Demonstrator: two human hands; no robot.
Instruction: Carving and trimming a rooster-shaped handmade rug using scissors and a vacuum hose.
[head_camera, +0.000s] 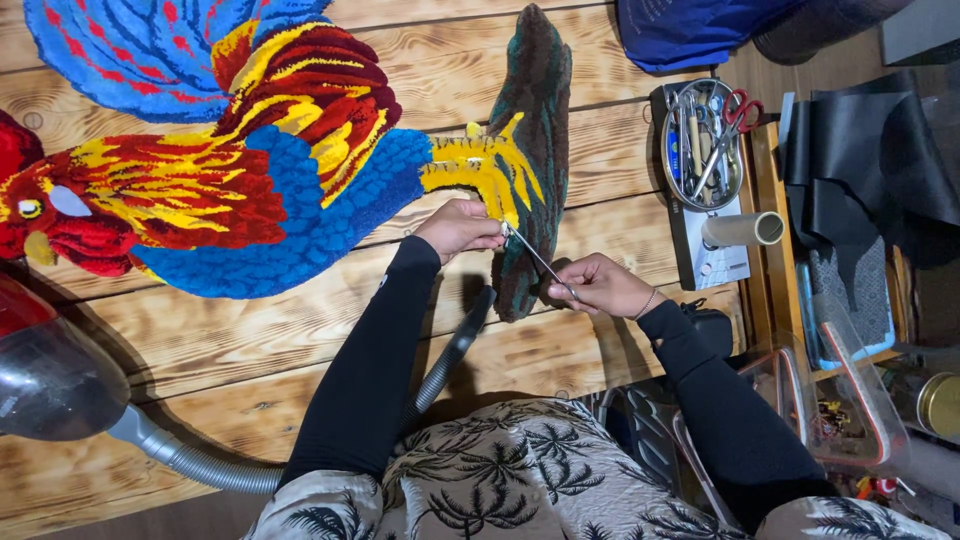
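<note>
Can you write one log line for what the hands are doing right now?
left hand: pinching rooster rug foot | right hand: holding scissors | table: wood

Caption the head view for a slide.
Left hand steadies a rooster rug while right hand trims with scissors.

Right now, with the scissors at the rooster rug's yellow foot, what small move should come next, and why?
Probably a short snip along the foot's edge. The scissors in the right hand point their tips at the yellow foot, right where the left hand pins the rooster rug. The blades seem already placed, so no repositioning looks needed.
</note>
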